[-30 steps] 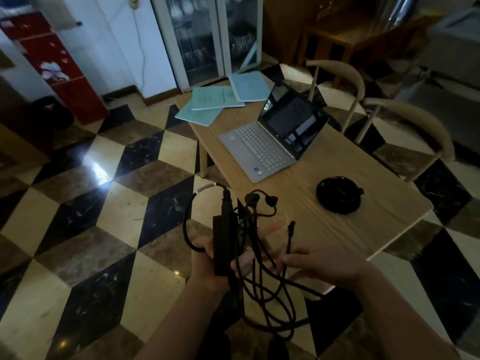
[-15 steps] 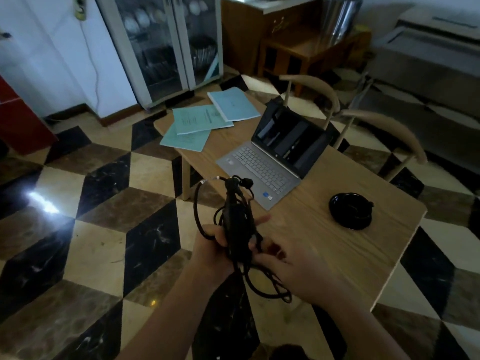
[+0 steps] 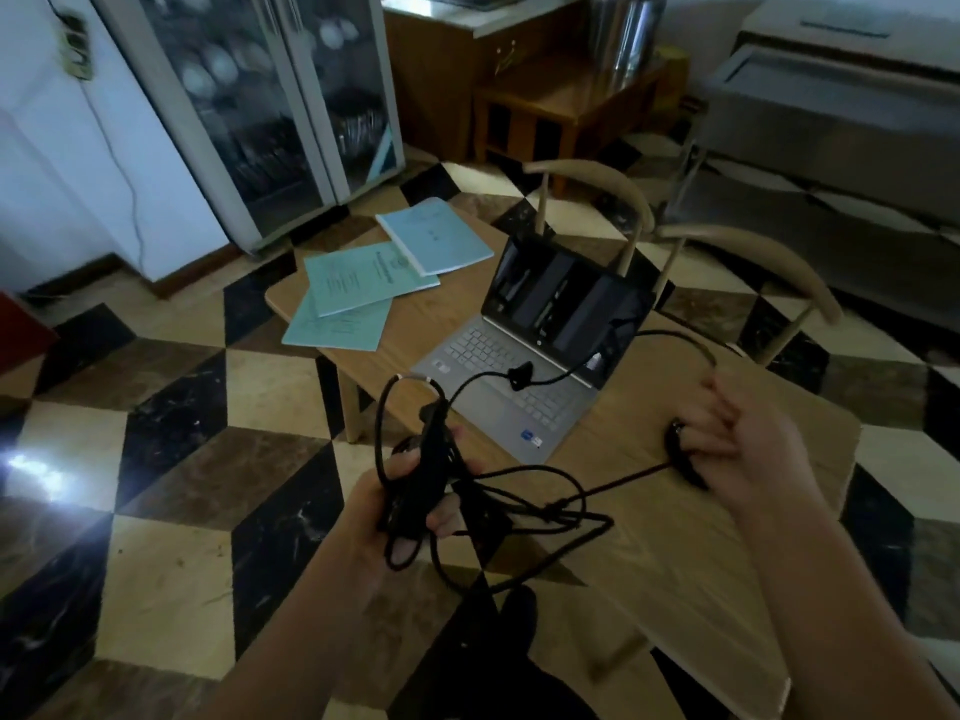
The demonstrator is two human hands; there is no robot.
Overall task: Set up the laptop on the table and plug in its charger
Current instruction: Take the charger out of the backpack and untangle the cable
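Note:
An open silver laptop [image 3: 524,356] sits on the wooden table [image 3: 670,543], its dark screen facing me. My left hand [image 3: 400,506] is shut on the black charger brick [image 3: 426,475], held upright just off the table's near-left edge. Loose loops of the charger cable [image 3: 524,506] hang from it over the tabletop. My right hand [image 3: 727,449] is to the right of the laptop, pinching the cable's far end, which arcs in front of the screen. The plug tip is hidden in my fingers.
Three teal booklets [image 3: 374,283] lie at the table's far-left end. A black round object [image 3: 680,454] sits partly under my right hand. Two wooden chairs [image 3: 727,252] stand behind the table. A glass-door cabinet [image 3: 270,96] is at the back left; checkered tile floor all around.
My right hand has pulled one cable end out to the right, away from the bundle, stretching it across the laptop. The view has shifted closer to the table.

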